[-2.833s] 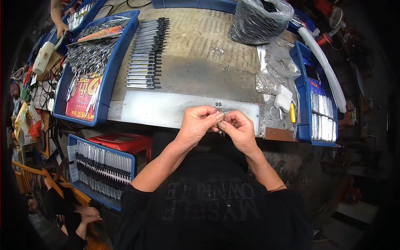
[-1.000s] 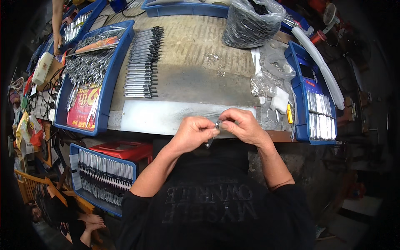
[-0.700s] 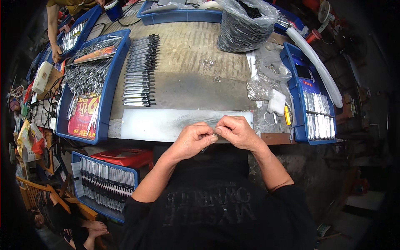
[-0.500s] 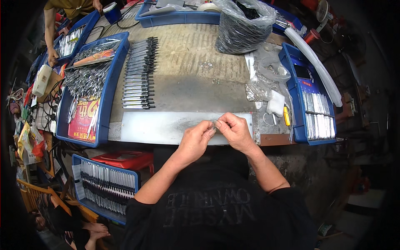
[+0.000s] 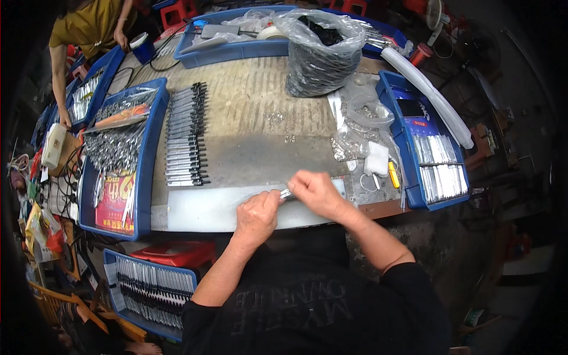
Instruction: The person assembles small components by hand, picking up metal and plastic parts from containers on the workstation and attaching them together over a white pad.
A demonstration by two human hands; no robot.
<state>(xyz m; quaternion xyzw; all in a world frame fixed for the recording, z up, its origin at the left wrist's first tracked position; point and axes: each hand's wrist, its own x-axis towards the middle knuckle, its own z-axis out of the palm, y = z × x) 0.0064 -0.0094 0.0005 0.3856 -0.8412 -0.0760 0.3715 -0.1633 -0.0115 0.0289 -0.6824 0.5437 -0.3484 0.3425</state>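
My left hand is closed over the near edge of the table, with a small silver piece poking out between its thumb and fingers. It looks like part of a pen. Right beside it my right hand is curled, its fingertips bent down close to the silver piece. What those fingertips pinch, if anything, is hidden. Both hands are over a pale white board. Beyond the board, at left, silver pens with black ends lie side by side in a long row.
A blue tray of loose silver pen parts stands at left; another blue tray with silver bundles stands at right. Behind are a plastic bag of black parts and small metal bits. A co-worker's hand reaches in at far left.
My hands have come apart slightly, and more of the silver piece shows between them. The right hand has turned over it, knuckles up. The whole view has shifted, the table sitting lower.
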